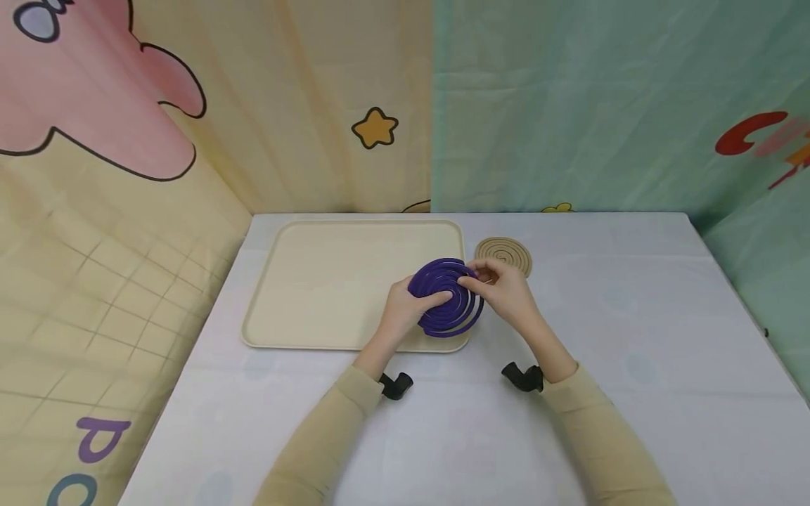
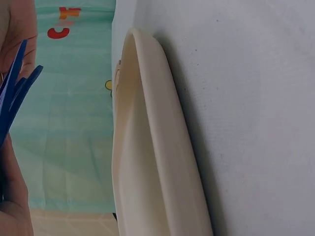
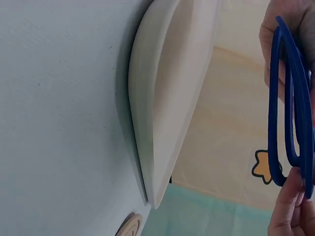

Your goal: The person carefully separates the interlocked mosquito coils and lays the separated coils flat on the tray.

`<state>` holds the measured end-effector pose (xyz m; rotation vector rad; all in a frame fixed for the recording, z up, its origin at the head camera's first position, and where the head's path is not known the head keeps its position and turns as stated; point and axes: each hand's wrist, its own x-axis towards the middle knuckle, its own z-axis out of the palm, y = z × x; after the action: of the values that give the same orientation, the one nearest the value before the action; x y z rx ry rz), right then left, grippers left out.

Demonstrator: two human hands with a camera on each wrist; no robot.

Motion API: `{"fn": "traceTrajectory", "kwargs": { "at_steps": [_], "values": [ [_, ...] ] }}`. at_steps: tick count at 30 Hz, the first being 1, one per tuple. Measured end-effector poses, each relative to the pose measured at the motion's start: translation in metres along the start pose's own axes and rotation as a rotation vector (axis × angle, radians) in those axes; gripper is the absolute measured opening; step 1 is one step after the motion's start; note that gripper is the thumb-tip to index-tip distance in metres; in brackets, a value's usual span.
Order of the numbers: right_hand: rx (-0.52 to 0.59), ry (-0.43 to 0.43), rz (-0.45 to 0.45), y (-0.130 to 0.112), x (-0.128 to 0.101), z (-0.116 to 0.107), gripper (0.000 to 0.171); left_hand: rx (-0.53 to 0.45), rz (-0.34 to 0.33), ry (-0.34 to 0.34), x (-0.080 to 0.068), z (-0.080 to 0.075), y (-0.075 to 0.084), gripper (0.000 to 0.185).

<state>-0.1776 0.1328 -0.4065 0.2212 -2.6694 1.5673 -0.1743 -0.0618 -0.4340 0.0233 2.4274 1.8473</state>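
2 hands hold a purple spiral coil (image 1: 447, 297) above the tray's front right corner.

The left hand (image 1: 405, 309) grasps the coil from its left side, fingers curled under and around the rings; the right hand (image 1: 506, 289) pinches the coil's upper right edge with its fingertips (image 1: 471, 280). The coil is lifted and tilted, its rings pulled slightly apart. The cream tray (image 1: 316, 281) lies toward the table's back left. A tan spiral coil (image 1: 503, 254) lies flat on the white table (image 1: 633, 337), just beside the tray's back right corner.
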Motion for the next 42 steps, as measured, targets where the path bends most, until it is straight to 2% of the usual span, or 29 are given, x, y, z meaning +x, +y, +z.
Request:
{"fn": "traceTrajectory", "kwargs": {
  "at_steps": [3,6,9,11,15,17,20,23,27,30,32,37,42],
  "values": [
    [0.022,-0.022,0.019,0.000,0.001,0.000,0.028,0.006,-0.003,-0.016,-0.001,-0.003,0.000,0.056],
    [0.090,-0.024,0.058,0.003,0.000,0.003,0.027,-0.040,-0.025,-0.016,-0.003,-0.005,0.000,0.056],
    [0.194,-0.006,0.098,0.006,-0.001,0.009,0.027,-0.130,-0.044,0.000,-0.005,-0.007,-0.003,0.056],
    [0.302,-0.006,0.129,0.008,-0.002,0.014,0.027,-0.192,-0.044,0.024,-0.006,-0.008,-0.005,0.054],
    [0.442,-0.008,0.166,0.008,-0.006,0.023,0.027,-0.248,-0.032,0.064,-0.008,-0.011,-0.008,0.051],
    [0.383,-0.007,0.129,0.007,-0.007,0.024,0.027,-0.242,-0.031,0.068,-0.009,-0.014,-0.007,0.050],
    [0.177,0.004,0.020,0.002,-0.008,0.021,0.027,-0.187,-0.027,0.039,-0.009,-0.016,-0.007,0.046],
    [-0.027,-0.014,-0.090,-0.004,-0.006,0.015,0.027,-0.115,-0.019,-0.020,-0.009,-0.018,-0.006,0.043],
    [-0.138,-0.083,-0.163,-0.012,0.000,0.009,0.026,-0.046,-0.014,-0.125,-0.008,-0.018,-0.005,0.043],
    [-0.143,-0.118,-0.168,-0.014,0.003,0.009,0.026,-0.024,-0.012,-0.157,-0.008,-0.019,-0.004,0.044],
    [-0.110,-0.133,-0.133,-0.014,0.004,0.010,0.026,-0.037,-0.023,-0.150,-0.009,-0.019,-0.003,0.046],
    [0.017,-0.118,-0.004,-0.010,0.006,0.014,0.027,-0.135,-0.072,-0.086,-0.011,-0.020,-0.004,0.051],
    [0.128,-0.098,0.066,-0.007,0.007,0.018,0.030,-0.206,-0.045,-0.041,-0.013,-0.022,-0.004,0.051]
  ]
}}
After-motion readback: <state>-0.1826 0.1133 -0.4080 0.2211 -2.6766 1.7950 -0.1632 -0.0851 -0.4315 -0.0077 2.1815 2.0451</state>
